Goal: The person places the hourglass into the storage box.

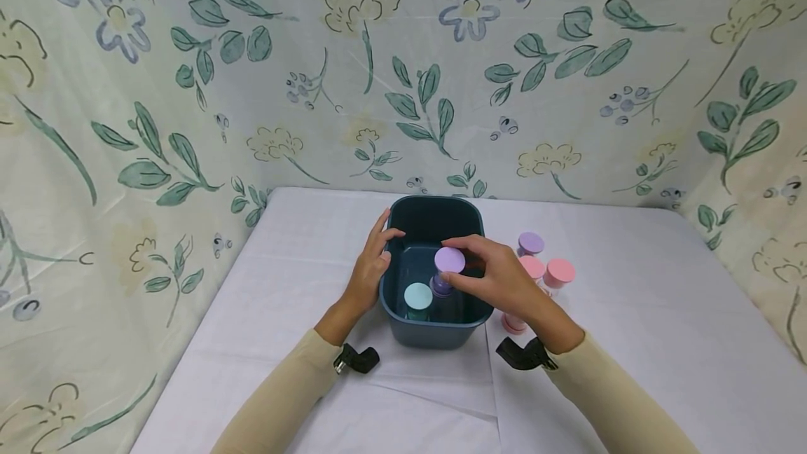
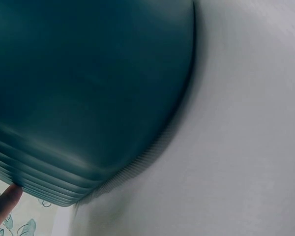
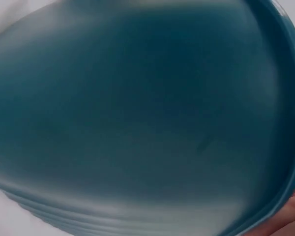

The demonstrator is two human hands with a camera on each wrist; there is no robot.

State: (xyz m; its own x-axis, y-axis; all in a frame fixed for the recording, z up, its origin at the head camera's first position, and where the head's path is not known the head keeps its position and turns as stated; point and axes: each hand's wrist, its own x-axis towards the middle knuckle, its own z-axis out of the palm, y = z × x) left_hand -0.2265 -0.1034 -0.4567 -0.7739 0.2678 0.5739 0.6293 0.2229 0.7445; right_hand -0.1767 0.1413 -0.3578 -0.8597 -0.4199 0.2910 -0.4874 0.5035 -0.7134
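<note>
A deep dark teal plastic bin [image 1: 435, 335] stands on the white-covered table. My left hand [image 1: 366, 275] rests at its left rim with extended fingers; in the left wrist view a fingertip [image 2: 11, 194] touches the ribbed outer wall. Over the bin's inside, my right hand [image 1: 494, 272] pinches a small container with a purple lid [image 1: 450, 259] between thumb and fingers. Below that lid, a purple body [image 1: 441, 286] shows partly. Left of it in the bin sits a container with a pale aqua lid [image 1: 418, 296]. In the right wrist view the bin wall [image 3: 137, 113] hides the held container.
Right of the bin, partly behind my right hand and wrist, stand a purple-lidded container [image 1: 531, 242] and pink-lidded ones [image 1: 559, 272]. Another pink piece [image 1: 513, 324] shows beneath the wrist. A floral cloth [image 1: 378, 118] hangs behind the table's back edge.
</note>
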